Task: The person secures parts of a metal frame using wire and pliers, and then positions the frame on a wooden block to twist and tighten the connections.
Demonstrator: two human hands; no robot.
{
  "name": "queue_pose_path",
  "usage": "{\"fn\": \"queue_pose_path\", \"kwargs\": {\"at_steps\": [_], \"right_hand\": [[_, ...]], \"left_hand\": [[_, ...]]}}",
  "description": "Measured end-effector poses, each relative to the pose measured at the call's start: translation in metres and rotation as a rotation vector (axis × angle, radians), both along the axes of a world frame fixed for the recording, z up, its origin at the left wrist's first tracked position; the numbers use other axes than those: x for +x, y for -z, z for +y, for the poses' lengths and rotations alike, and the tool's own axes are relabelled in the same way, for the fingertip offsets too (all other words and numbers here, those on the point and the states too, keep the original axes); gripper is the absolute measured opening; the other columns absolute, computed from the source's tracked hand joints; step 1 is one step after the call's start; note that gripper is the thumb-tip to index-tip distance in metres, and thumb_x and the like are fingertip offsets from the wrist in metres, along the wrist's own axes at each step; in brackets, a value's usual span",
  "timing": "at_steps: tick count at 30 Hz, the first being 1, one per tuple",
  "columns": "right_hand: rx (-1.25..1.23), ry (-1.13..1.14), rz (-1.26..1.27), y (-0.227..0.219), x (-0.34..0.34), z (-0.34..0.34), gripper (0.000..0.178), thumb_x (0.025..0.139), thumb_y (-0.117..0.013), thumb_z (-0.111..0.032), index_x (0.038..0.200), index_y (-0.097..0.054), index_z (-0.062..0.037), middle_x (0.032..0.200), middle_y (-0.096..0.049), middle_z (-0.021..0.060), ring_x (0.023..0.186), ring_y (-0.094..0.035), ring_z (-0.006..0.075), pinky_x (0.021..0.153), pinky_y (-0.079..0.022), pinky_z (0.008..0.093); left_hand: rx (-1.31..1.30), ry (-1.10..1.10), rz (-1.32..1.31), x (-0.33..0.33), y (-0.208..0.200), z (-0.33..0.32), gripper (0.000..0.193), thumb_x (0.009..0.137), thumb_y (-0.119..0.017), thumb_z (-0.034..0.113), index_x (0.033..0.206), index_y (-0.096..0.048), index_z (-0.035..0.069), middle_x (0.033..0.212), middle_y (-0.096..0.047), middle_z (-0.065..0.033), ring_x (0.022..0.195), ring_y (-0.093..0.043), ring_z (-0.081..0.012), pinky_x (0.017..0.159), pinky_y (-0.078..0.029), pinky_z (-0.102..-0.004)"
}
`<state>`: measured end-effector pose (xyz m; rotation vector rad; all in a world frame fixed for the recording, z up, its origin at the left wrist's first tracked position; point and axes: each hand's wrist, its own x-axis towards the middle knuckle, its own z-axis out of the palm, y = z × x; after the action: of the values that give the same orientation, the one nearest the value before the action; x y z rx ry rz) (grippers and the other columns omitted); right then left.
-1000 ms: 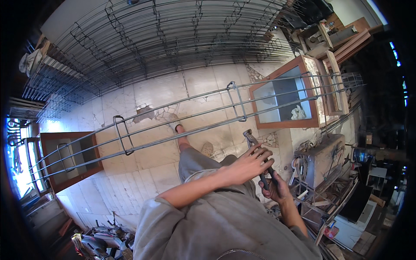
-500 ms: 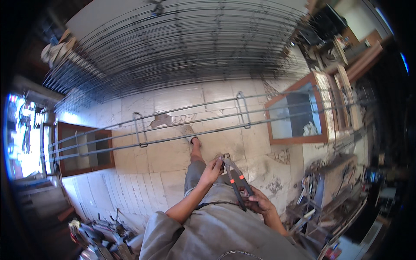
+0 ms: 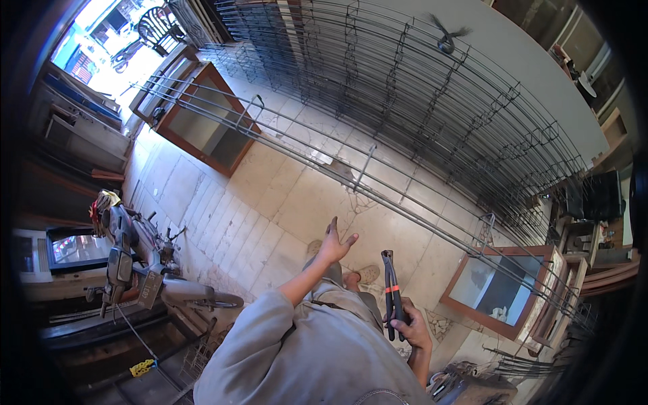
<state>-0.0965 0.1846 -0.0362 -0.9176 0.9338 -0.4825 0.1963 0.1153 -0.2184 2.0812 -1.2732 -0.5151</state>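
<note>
My right hand (image 3: 413, 329) is closed around the dark handles of end-cutting pincers (image 3: 389, 287) with orange bands, their jaws pointing away from me and their handles close together. My left hand (image 3: 334, 247) is off the tool, fingers stretched out and thumb apart, with nothing in it. Beyond both hands, a long frame of steel rods (image 3: 398, 210) joined by rectangular wire stirrups runs across the view. It passes over two wood-framed glass cabinets, one at the left (image 3: 214, 125) and one at the right (image 3: 496, 290). Neither hand touches the frame.
A large stack of finished rod frames (image 3: 418, 88) leans along the far side. A motorcycle (image 3: 145, 263) is parked at the left. Cracked tiles cover the floor (image 3: 250, 229). Loose rods (image 3: 526, 364) lie at the lower right. Daylight enters at the upper left.
My left hand has let go near the pincers' jaws and opened out to the left. My right hand keeps the pincers, whose handles have come together. The view has turned toward the left.
</note>
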Motion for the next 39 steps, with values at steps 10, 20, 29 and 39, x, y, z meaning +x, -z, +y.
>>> {"fn": "queue_pose_path", "kwargs": {"at_steps": [10,20,29,39], "right_hand": [[-0.295,0.053,0.152,0.008,0.159,-0.007,0.027,0.077,-0.075,-0.020,0.092,-0.064,-0.0003,0.120,-0.045,0.0127,0.119,-0.044,0.0252,0.097,-0.041,0.0365],[-0.788,0.233,0.536,0.027,0.372,-0.069,0.023,0.074,-0.072,-0.015,0.087,-0.060,-0.0005,0.121,-0.039,0.0194,0.095,-0.057,0.0306,0.074,-0.051,0.0375],[-1.015,0.414,0.997,0.032,0.451,-0.156,0.026,0.081,-0.069,-0.023,0.094,-0.065,-0.0014,0.124,-0.049,0.0188,0.107,-0.056,0.0358,0.075,-0.054,0.0465],[-0.844,0.131,0.816,0.016,0.431,-0.176,0.045,0.084,-0.068,-0.028,0.120,-0.055,-0.0038,0.131,-0.042,0.0280,0.115,-0.049,0.0505,0.096,-0.043,0.0561]], "left_hand": [[0.161,0.107,0.765,0.140,-0.073,0.046,0.052,0.094,-0.064,0.037,0.126,-0.055,-0.003,0.120,-0.063,-0.0201,0.107,-0.064,-0.0279,0.091,-0.051,-0.0371],[0.093,-0.122,0.802,0.319,-0.100,0.084,0.035,0.097,-0.060,0.029,0.117,-0.060,0.000,0.103,-0.069,-0.0112,0.091,-0.066,-0.0185,0.082,-0.050,-0.0303],[-0.252,0.015,0.130,0.343,-0.197,-0.013,0.031,0.092,-0.064,0.016,0.119,-0.058,0.001,0.118,-0.060,-0.0175,0.108,-0.056,-0.0354,0.094,-0.044,-0.0403],[-0.162,0.284,-0.390,0.378,-0.197,-0.139,0.036,0.089,-0.067,0.024,0.118,-0.057,0.007,0.126,-0.054,-0.0128,0.128,-0.044,-0.0332,0.112,-0.025,-0.0503]]}}
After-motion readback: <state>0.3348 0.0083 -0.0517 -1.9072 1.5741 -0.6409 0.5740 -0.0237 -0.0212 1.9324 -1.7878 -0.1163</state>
